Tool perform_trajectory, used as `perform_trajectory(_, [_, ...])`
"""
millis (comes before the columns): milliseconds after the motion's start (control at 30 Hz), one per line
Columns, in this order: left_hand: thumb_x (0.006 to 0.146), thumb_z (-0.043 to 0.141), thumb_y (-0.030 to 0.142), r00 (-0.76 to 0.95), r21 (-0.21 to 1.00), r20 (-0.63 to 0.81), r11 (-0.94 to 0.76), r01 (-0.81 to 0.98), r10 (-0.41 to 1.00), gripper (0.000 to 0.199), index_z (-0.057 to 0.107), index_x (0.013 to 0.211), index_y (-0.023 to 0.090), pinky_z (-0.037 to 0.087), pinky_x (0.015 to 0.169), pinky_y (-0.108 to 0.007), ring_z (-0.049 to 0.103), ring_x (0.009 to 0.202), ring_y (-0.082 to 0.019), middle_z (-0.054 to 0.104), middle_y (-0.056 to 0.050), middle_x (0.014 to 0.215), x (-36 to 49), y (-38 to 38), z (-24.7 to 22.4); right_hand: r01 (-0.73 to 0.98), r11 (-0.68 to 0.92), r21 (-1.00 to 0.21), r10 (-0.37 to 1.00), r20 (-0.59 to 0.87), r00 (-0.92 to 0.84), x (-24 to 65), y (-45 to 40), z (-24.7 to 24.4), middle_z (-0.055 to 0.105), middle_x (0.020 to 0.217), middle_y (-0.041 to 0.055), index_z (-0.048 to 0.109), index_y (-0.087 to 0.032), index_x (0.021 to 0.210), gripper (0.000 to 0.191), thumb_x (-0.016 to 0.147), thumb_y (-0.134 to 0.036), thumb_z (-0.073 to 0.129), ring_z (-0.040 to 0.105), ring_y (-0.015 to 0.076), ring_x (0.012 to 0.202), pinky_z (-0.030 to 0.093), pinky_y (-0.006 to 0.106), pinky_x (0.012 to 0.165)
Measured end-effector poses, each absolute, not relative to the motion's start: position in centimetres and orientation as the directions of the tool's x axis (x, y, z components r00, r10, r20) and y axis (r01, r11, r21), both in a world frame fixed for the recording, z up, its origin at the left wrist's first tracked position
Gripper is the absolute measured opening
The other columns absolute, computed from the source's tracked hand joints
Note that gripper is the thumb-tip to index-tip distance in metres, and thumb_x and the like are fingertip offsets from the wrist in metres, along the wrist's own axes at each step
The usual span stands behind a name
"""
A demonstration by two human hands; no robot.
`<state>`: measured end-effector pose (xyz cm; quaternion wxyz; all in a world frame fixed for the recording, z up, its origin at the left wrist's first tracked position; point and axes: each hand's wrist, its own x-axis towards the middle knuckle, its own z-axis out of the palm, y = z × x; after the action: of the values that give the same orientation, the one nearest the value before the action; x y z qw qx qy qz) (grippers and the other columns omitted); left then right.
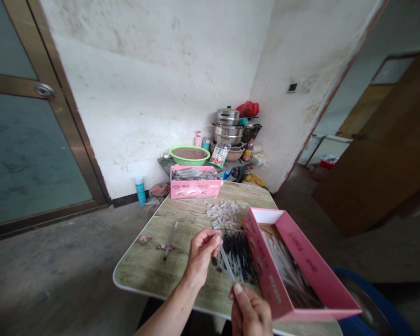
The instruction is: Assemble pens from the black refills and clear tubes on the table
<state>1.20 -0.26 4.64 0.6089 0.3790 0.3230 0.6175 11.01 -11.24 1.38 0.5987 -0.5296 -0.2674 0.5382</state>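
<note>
A translucent pen barrel slants between my two hands over the near part of the table. My left hand pinches its upper end, and whatever small part sits under those fingertips is hidden. Around the lower end, the thumb and fingers of my right hand are closed. Just beyond lies a pile of black-tipped pen refills. Small whitish pieces are scattered behind that pile. On the left part of the table rests a single pen, its dark end towards me.
An open pink box with pale barrels stands close on the right. Another pink box, full of pens, is at the table's far edge. Behind it are a green basin and stacked pots.
</note>
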Motion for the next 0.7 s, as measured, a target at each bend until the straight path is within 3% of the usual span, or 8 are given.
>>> perform_trajectory(67, [0.075, 0.069, 0.036, 0.038, 0.86, 0.073, -0.043, -0.508, 0.997, 0.029, 0.065, 0.09, 0.012, 0.032, 0.048, -0.018, 0.043, 0.049, -0.005, 0.063, -0.002, 0.069, 1.2, -0.2, 4.5, -0.48, -0.192, -0.856, 0.93, -0.314, 0.188, 11.0, -11.1, 1.5, 0.016, 0.034, -0.0156, 0.05, -0.02, 0.063, 0.048, 0.066, -0.065, 0.067, 0.005, 0.0005, 0.031, 0.005, 0.013, 0.03])
perform_trajectory(133, [0.075, 0.069, 0.036, 0.049, 0.87, 0.073, -0.039, -0.492, 0.996, 0.029, 0.065, 0.091, 0.012, 0.032, 0.048, -0.018, 0.043, 0.049, -0.005, 0.062, -0.002, 0.069, 1.2, -0.1, 4.3, -0.477, -0.212, -0.853, 0.93, -0.326, 0.17, 11.1, -11.0, 1.5, 0.018, 0.033, -0.0156, 0.051, -0.019, 0.065, 0.048, 0.066, -0.064, 0.068, 0.005, 0.0002, 0.03, 0.006, 0.013, 0.03])
perform_trajectory(233, [0.075, 0.068, 0.039, 0.074, 0.898, 0.07, -0.03, -0.439, 0.995, 0.033, 0.065, 0.093, 0.012, 0.035, 0.047, -0.018, 0.045, 0.05, -0.006, 0.062, -0.002, 0.069, 1.2, 0.1, 3.9, -0.324, -0.209, -0.922, 0.939, -0.282, 0.196, 11.3, -10.6, 1.4, 0.027, 0.031, -0.0132, 0.053, -0.018, 0.07, 0.047, 0.072, -0.064, 0.063, 0.013, 0.0014, 0.027, 0.008, 0.013, 0.028])
perform_trajectory(400, [0.075, 0.064, 0.043, 0.099, 0.952, 0.092, -0.058, -0.3, 0.991, 0.051, 0.062, 0.114, 0.011, 0.042, 0.05, -0.022, 0.051, 0.052, -0.01, 0.061, -0.002, 0.07, -0.8, 2.0, 2.5, -0.006, -0.169, -0.986, 0.97, -0.168, 0.177, 10.8, -10.2, 0.4, 0.041, 0.035, -0.0069, 0.053, -0.018, 0.069, 0.048, 0.08, -0.064, 0.051, 0.03, 0.0051, 0.026, 0.017, 0.015, 0.028])
perform_trajectory(467, [0.075, 0.063, 0.039, -0.042, 0.983, 0.15, -0.153, -0.097, 0.988, 0.049, 0.061, 0.116, 0.012, 0.04, 0.049, -0.022, 0.051, 0.049, -0.011, 0.06, 0.001, 0.063, -3.1, 4.0, 1.9, 0.053, -0.166, -0.985, 0.971, -0.154, 0.181, 10.7, -10.4, 0.0, 0.042, 0.037, -0.0064, 0.052, -0.018, 0.064, 0.048, 0.08, -0.064, 0.051, 0.032, 0.0051, 0.028, 0.019, 0.015, 0.029])
perform_trajectory(533, [0.074, 0.063, 0.031, -0.141, 0.951, 0.198, -0.155, 0.268, 0.97, 0.039, 0.063, 0.11, 0.016, 0.041, 0.054, -0.023, 0.056, 0.055, -0.014, 0.062, 0.001, 0.063, -5.8, 6.2, 1.3, 0.066, -0.188, -0.98, 0.962, -0.17, 0.213, 10.8, -10.8, -0.3, 0.039, 0.037, -0.0071, 0.05, -0.019, 0.061, 0.049, 0.077, -0.064, 0.054, 0.03, 0.0049, 0.028, 0.019, 0.016, 0.029])
perform_trajectory(600, [0.072, 0.064, 0.025, -0.144, 0.784, 0.198, -0.069, 0.616, 0.969, 0.024, 0.067, 0.096, 0.018, 0.042, 0.061, -0.024, 0.061, 0.065, -0.017, 0.067, -0.001, 0.067, -8.3, 8.3, 0.8, 0.055, -0.216, -0.975, 0.946, -0.195, 0.258, 11.0, -11.1, -0.5, 0.039, 0.037, -0.0074, 0.053, -0.019, 0.062, 0.05, 0.074, -0.067, 0.056, 0.03, 0.0054, 0.029, 0.02, 0.017, 0.029])
perform_trajectory(700, [0.076, 0.062, 0.024, -0.103, 0.529, 0.162, 0.001, 0.848, 0.981, 0.014, 0.069, 0.087, 0.02, 0.042, 0.068, -0.026, 0.064, 0.077, -0.019, 0.071, -0.005, 0.08, -10.3, 10.1, 0.2, 0.028, -0.234, -0.972, 0.923, -0.213, 0.319, 10.9, -11.6, -0.8, 0.042, 0.039, -0.0064, 0.061, -0.019, 0.078, 0.055, 0.071, -0.073, 0.053, 0.035, 0.0084, 0.03, 0.024, 0.019, 0.03])
